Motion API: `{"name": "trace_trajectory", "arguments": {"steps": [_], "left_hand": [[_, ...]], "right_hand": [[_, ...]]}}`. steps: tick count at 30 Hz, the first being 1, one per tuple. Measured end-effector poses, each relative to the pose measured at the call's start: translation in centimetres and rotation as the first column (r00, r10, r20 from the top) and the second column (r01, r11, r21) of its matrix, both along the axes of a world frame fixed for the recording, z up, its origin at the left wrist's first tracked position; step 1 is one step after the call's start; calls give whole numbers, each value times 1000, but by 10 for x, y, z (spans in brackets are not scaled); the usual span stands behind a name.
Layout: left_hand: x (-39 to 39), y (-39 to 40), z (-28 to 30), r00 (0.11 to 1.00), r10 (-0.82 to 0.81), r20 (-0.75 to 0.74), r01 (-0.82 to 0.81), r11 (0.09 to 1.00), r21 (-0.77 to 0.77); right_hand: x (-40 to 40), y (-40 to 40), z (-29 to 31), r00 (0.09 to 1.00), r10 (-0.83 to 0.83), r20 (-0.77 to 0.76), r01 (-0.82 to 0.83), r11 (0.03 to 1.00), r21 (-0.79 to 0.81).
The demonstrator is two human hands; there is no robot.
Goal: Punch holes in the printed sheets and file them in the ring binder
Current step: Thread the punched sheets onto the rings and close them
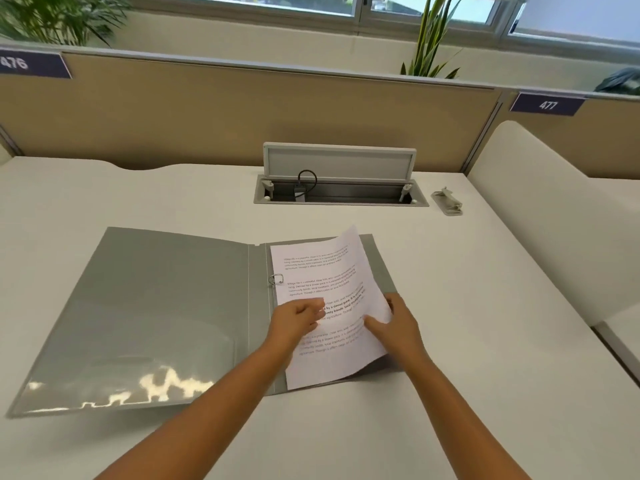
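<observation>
A grey ring binder (pixel 166 306) lies open on the white desk. Its upper metal ring (pixel 276 279) shows at the spine; the lower ring is hidden behind my left hand. Printed sheets (pixel 322 271) lie on the binder's right half, their right edge lifted and curling upward. My left hand (pixel 296 318) rests on the sheets near the spine with fingers curled against the paper. My right hand (pixel 393 323) holds the sheets' right edge, thumb on top of the paper. A small grey hole punch (pixel 447 201) sits at the far right of the desk, apart from both hands.
An open cable hatch (pixel 339 188) with a raised lid and a plugged cable sits at the back of the desk (pixel 485 306). A beige partition (pixel 242 116) runs behind it. A white side panel (pixel 540 216) borders the desk on the right.
</observation>
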State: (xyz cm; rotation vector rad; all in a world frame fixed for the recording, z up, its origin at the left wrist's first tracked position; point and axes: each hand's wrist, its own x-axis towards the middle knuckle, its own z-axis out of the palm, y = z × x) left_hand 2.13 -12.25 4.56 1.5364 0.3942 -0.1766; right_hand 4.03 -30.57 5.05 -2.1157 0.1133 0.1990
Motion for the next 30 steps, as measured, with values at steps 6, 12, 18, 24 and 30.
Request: {"name": "trace_trajectory", "arguments": {"steps": [6,12,18,24,30], "left_hand": [[21,-18,21,985,71,-155,-127,912,-390],[22,-20,20,989,68,-132,-120,890,-440],[18,-25,17,989,100,-106,-137,885,-445],[16,-28,13,987,122,-108,-158,880,-448],[17,-28,5,977,156,-143,-202,892,-405]], "right_hand": [[-15,21,17,970,241,-34,-227,946,230],[-21,24,14,958,284,-36,-272,943,191],[-24,24,14,947,316,-59,-301,937,179],[-25,20,19,958,275,-77,-248,935,253],[-21,12,16,970,207,-125,-152,925,347]]}}
